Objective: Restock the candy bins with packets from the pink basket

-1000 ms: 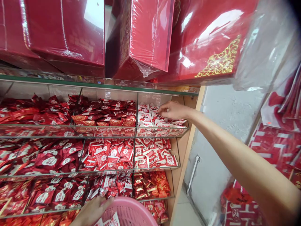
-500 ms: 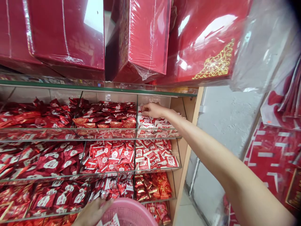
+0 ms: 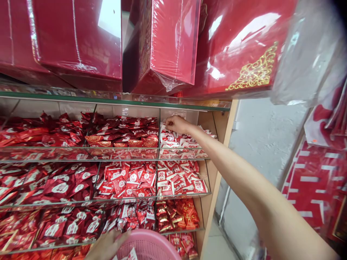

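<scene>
My right hand point(image 3: 177, 124) reaches into the top right compartment, above a heap of small white-and-red wrapped packets point(image 3: 187, 141). Its fingers are curled together, and whatever is between them is too small to make out. At the bottom, my left hand point(image 3: 107, 246) grips the left rim of a round pink plastic basket point(image 3: 151, 240), partly cut off by the picture's lower edge. A few white-and-red packets point(image 3: 132, 255) lie inside the basket.
Glass dividers and a green-edged glass shelf point(image 3: 114, 102) frame the compartments. Dark red packets point(image 3: 61, 187) and red-and-white ones point(image 3: 132, 178) fill others. Large red boxes point(image 3: 173, 43) stand overhead. A wooden side panel point(image 3: 217, 173) and grey wall point(image 3: 252, 144) lie right.
The view has shifted slightly, so the shelves sit a little further right. My right hand stays over the same packets, its fingers slightly more curled. My left hand remains at the basket.
</scene>
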`<state>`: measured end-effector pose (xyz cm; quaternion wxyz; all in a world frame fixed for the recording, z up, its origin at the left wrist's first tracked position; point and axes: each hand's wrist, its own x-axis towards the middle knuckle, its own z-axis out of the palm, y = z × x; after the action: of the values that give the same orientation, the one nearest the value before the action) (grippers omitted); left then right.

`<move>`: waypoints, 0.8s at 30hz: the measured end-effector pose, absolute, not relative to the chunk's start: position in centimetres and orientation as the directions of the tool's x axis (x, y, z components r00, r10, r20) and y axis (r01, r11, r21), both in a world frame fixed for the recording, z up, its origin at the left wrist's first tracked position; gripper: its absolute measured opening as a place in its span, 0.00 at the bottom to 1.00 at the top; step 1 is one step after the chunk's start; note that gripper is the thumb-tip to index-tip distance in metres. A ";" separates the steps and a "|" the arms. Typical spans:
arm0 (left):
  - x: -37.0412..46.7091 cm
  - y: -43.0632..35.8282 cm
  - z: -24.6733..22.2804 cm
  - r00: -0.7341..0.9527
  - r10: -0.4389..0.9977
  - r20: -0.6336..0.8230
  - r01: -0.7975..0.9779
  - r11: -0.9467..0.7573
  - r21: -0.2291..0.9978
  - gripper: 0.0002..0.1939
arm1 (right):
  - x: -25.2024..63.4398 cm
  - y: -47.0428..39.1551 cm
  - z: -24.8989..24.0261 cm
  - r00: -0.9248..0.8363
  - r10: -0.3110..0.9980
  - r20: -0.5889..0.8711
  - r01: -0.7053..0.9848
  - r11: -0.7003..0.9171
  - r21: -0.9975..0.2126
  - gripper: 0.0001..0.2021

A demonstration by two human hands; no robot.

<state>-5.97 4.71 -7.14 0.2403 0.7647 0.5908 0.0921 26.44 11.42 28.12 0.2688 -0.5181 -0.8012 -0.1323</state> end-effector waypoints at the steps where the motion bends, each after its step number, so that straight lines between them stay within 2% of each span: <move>1: -5.9 4.7 -7.1 0.285 0.947 -0.145 0.864 -0.188 0.468 0.32 | 26.6 11.5 28.1 -0.321 0.738 0.594 0.889 0.451 -0.081 0.05; 5: -5.5 4.6 -7.0 0.278 0.949 -0.146 0.871 -0.186 0.455 0.32 | 27.4 11.3 28.1 -0.278 0.655 0.702 0.834 0.527 -0.162 0.07; 12: -5.1 4.7 -6.6 0.290 0.948 -0.134 0.864 -0.198 0.463 0.31 | 27.5 10.1 27.4 -0.035 0.571 0.821 0.709 0.593 -0.382 0.10; 15: -4.9 4.5 -6.2 0.304 0.944 -0.126 0.878 -0.226 0.421 0.31 | 27.2 8.9 26.5 -0.020 0.523 0.852 0.684 0.628 -0.370 0.11; 20: -4.5 4.0 -5.4 0.324 0.938 -0.126 0.887 -0.255 0.386 0.33 | 26.0 4.2 24.1 -0.092 0.447 0.890 0.654 0.701 -0.284 0.09; 22: -4.4 3.8 -5.1 0.326 0.937 -0.123 0.883 -0.255 0.393 0.34 | 25.1 1.5 22.5 -0.118 0.456 0.882 0.599 0.741 -0.302 0.09; 24: -4.3 3.6 -4.9 0.318 0.938 -0.136 0.887 -0.244 0.391 0.35 | 23.8 -1.0 20.2 -0.161 0.520 0.839 0.522 0.766 -0.375 0.09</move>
<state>-4.30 3.56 -4.89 0.2022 0.7863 0.5805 0.0631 23.81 -0.95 20.20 0.5499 -0.3420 -0.7620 -0.0011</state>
